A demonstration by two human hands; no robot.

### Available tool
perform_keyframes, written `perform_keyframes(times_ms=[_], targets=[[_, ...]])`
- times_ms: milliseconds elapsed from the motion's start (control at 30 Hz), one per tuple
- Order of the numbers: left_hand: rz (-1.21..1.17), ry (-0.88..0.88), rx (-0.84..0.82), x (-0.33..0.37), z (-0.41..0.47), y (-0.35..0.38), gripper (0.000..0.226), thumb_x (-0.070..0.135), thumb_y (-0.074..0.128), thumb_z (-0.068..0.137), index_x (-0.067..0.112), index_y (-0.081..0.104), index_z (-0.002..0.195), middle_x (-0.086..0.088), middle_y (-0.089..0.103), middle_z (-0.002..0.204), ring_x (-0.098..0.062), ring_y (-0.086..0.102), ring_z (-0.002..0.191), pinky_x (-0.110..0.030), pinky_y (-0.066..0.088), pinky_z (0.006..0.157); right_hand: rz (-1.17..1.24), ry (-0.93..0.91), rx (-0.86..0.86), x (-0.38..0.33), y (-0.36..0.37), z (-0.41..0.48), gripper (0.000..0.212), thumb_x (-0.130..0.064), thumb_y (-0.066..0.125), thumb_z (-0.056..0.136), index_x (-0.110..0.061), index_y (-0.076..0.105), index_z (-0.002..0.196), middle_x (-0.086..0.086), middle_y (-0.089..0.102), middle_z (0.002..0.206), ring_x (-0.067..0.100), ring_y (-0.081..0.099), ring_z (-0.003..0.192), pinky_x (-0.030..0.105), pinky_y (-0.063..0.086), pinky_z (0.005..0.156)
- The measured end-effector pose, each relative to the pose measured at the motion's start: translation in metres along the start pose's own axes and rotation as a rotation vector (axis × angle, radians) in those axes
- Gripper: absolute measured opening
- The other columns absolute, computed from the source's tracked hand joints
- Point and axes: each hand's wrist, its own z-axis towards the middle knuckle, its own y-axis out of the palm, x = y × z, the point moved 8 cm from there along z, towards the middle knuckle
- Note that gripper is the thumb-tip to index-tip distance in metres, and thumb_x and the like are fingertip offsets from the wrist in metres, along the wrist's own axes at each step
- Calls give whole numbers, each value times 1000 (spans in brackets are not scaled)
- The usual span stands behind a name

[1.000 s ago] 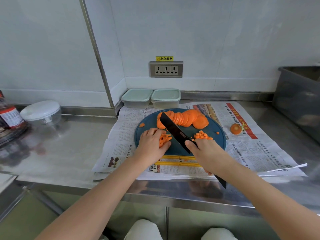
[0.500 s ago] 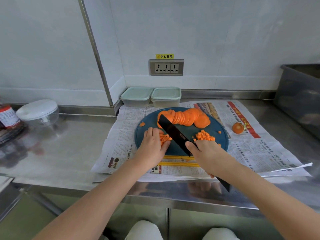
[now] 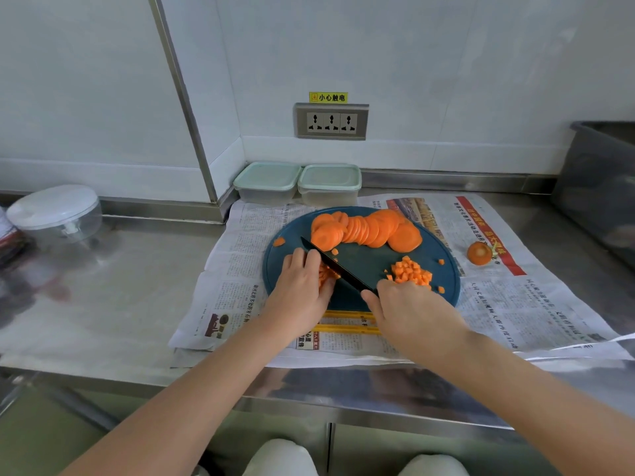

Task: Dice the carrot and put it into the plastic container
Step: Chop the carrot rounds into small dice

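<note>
1. My right hand (image 3: 409, 310) is clenched round the handle of the knife (image 3: 338, 267). The handle itself is hidden under my palm.
2. Half a second ago the blade was raised and showed its broad flat side. Now it shows edge-on and sits low, its tip pointing to 10 o'clock across the cutting board (image 3: 443, 269). I judge that one chopping stroke has just come down.
3. My left hand (image 3: 302, 286) has stayed at 8 o'clock on the board. Its fingers (image 3: 311, 257) are curled over the carrot strips (image 3: 326, 274) and hold them right against the blade.
4. The diced carrot (image 3: 410, 273) lies heaped at 4 o'clock on the board, much as before, just beyond my right knuckles.
5. The carrot slices (image 3: 367, 230) fan out uncut along 12 o'clock, so I judge most of the dicing is yet to do.
6. Two plastic containers (image 3: 266, 182) (image 3: 330, 182) stand side by side off the board towards 12 o'clock, both lidded. No carrot is in either, and I cannot tell which one is meant.
7. A cut carrot end (image 3: 479, 253) rests on the newspaper (image 3: 515, 304) at 3 o'clock, apart from the board.
</note>
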Motion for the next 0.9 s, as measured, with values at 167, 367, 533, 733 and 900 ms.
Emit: perform_keyframes(times_ms=[167,367,533,733,900], targets=[[-11,8,-11,-2,1,2,17,25,51,95,12,40,99,-2,37,102,-13,31,93,-22,26,78,1,-59,-12,-7,4,14,37,-40,25,103,-15,40,81,-3,36,64,14,40,54,24,31,44],[-41,-1,-17,-2,2,1,19,26,54,94,13,41,99,1,38,101,-14,35,95,-25,31,78,105,-110,-97,-19,9,40,37,-33,25,105,-15,44,79,1,39,70,21,49,67,25,27,46],[-31,-74,-1,-5,-1,0,35,34,60,90,17,45,118,3,40,112,-13,39,109,-21,35,84,314,-11,-208,1,0,33,40,-33,22,106,-14,45,79,1,41,70,19,49,69,34,43,62],[90,-134,45,-2,-4,-13,69,57,61,81,15,40,132,-3,41,130,-21,33,124,-30,27,104,360,-6,-114,5,-7,20,41,-39,24,104,-27,31,66,0,46,69,25,54,74,44,48,72],[241,-204,-60,-2,-14,-4,72,61,43,89,8,32,137,-8,35,135,-23,30,126,-31,28,105,376,-84,-89,-7,-14,13,39,-30,25,106,-30,31,67,-2,36,65,23,49,73,42,45,71]])
